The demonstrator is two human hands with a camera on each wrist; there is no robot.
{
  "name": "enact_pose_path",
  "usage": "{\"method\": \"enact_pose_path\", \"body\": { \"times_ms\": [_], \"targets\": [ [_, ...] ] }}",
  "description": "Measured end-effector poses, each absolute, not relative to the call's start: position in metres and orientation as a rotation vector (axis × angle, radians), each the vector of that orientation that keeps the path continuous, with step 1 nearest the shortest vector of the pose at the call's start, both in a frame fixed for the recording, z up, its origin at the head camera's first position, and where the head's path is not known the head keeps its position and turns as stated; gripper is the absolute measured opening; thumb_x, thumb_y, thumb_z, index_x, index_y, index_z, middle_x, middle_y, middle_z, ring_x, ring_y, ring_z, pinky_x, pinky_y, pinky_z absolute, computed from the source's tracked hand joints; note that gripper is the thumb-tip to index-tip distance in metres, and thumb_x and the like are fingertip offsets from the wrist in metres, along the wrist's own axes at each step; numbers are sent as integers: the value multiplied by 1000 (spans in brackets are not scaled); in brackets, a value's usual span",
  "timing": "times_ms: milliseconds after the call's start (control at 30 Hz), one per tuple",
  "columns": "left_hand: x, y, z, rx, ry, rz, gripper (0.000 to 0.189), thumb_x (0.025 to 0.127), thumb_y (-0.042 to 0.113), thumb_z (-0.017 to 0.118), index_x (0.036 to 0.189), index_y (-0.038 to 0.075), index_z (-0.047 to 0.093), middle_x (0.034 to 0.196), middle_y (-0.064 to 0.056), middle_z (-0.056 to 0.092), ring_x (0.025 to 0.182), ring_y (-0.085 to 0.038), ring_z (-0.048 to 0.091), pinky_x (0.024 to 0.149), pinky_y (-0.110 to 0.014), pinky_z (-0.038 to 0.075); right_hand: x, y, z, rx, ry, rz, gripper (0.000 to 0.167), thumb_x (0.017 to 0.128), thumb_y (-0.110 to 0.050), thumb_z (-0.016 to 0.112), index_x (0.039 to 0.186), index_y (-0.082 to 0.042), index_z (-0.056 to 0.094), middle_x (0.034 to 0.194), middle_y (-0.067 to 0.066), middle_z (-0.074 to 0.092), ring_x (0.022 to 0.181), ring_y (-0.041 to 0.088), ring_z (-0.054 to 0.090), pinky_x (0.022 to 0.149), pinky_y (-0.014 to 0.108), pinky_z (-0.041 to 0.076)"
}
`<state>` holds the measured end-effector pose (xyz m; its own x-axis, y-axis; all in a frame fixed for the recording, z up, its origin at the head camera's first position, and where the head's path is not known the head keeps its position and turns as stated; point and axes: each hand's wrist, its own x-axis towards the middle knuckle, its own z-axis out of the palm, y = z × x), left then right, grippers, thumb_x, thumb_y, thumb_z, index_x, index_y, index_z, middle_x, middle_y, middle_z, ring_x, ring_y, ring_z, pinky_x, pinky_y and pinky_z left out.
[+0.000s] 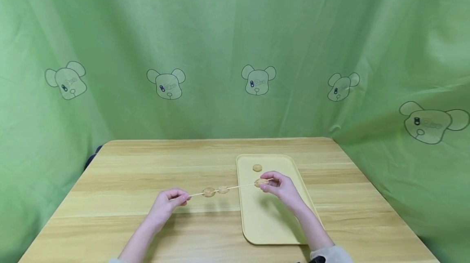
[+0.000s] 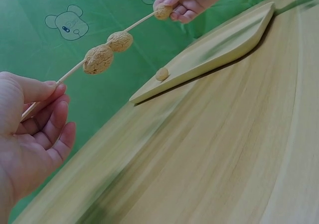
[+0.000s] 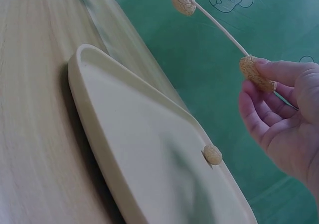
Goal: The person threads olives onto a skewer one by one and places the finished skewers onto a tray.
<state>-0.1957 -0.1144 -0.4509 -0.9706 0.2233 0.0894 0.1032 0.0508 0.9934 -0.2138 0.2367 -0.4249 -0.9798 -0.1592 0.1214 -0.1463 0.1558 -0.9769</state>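
Observation:
My left hand (image 1: pixel 164 207) pinches one end of a thin wooden skewer (image 2: pixel 73 70) between thumb and fingers. Two small crackled, light-brown puffs, a larger puff (image 2: pixel 98 59) and a smaller puff (image 2: pixel 120 41), sit close together on the stick towards the left hand. At the skewer's other end, my right hand (image 1: pixel 284 191) grips a third puff (image 3: pixel 252 73) by thumb and fingers, and the stick's tip shows past it in the head view. The skewer is held above the table, sloping slightly up to the right. One loose puff (image 1: pixel 257 168) lies on the cream tray (image 1: pixel 264 222).
The tray stands on the right half of a wood-grain table (image 1: pixel 147 161), under my right forearm. A green curtain (image 1: pixel 213 108) with printed bear heads encloses the table's back and sides.

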Motion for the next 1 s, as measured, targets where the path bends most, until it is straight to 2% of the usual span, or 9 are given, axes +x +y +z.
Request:
{"method": "enact_pose_path", "body": {
  "times_ms": [133,433,1000],
  "targets": [
    [-196,-114,-451,332,2226,2072,22,87,4,60,96,-16,60,85,-14,63,76,-14,58,77,-27,49,-214,236,-426,-304,2357,-2055,34,80,4,67,109,13,53,82,3,61,72,7,56,68,19,49],
    [-195,-113,-451,340,2226,2082,22,87,3,60,95,-17,60,80,-5,63,74,-12,57,76,-26,49,-215,233,-429,-382,2346,-2076,35,79,2,68,107,16,53,83,0,64,74,7,59,68,20,50],
    [-197,-111,-452,287,2227,2097,20,86,2,61,94,-16,61,83,-12,62,76,-17,58,79,-32,49,-217,227,-431,-411,2329,-2110,35,77,3,69,105,16,53,85,-2,65,74,8,60,67,20,50]
  ]
}}
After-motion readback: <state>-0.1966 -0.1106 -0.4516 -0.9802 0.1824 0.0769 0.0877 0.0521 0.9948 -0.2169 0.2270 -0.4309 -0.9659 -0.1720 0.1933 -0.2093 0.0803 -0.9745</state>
